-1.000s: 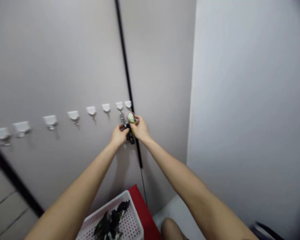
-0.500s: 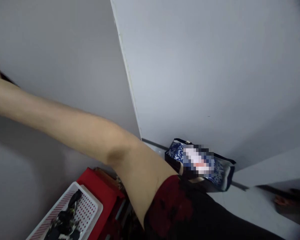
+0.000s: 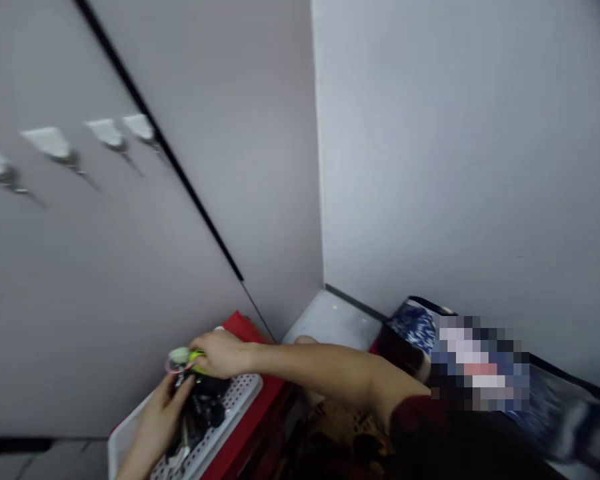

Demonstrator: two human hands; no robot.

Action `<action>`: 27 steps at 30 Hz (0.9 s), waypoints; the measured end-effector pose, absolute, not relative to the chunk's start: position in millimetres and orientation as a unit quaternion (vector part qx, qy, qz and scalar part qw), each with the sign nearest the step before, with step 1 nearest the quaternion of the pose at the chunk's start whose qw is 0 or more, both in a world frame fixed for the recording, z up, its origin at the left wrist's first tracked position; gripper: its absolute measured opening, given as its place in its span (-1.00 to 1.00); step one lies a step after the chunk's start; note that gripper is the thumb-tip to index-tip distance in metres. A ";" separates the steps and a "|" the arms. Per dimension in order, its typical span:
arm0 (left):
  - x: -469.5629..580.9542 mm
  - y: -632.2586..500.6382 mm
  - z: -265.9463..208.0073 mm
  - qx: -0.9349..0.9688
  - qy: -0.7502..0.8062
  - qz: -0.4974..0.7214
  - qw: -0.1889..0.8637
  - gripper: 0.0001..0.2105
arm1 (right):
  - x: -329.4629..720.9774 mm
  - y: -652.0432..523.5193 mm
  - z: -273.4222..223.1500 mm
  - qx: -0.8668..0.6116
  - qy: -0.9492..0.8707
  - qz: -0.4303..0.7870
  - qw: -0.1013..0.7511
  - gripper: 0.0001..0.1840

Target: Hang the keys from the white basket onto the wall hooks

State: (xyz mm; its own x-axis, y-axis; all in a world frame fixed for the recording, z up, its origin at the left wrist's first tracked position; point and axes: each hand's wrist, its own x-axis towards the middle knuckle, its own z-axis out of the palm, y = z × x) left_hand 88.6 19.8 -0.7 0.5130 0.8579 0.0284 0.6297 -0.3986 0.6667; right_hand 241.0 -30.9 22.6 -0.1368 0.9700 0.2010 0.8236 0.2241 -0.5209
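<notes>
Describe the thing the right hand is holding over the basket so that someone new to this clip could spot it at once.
Start at the red stand in the corner where the two walls meet; on it sits a white perforated basket. Over its far end, the right hand pinches a small keychain charm. Its pale, pink-rimmed disc and lime-green strip set it apart from the dark keys heaped below.

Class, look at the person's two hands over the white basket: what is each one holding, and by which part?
The right hand grips a green-and-white keychain charm by its end. The left hand touches the dark key bundle in the basket; its grasp cannot be told.
</notes>
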 end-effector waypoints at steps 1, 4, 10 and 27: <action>92.5 14.3 2.1 0.819 0.450 0.166 0.315 -0.66 | 239.4 -31.4 17.6 -0.609 -0.744 0.153 0.231 -0.66; 90.9 0.9 7.1 0.831 0.435 0.126 0.324 -0.69 | 238.2 -30.8 13.6 -0.612 -0.756 0.163 0.164 -0.71; 79.5 14.0 60.8 0.795 0.420 0.247 0.361 -0.71 | 236.0 -3.8 66.9 -0.576 -0.724 0.203 0.321 -0.63; 107.4 33.8 189.1 0.643 0.278 0.404 0.588 -0.46 | 209.7 12.2 193.5 -0.380 -0.582 0.486 0.530 -0.41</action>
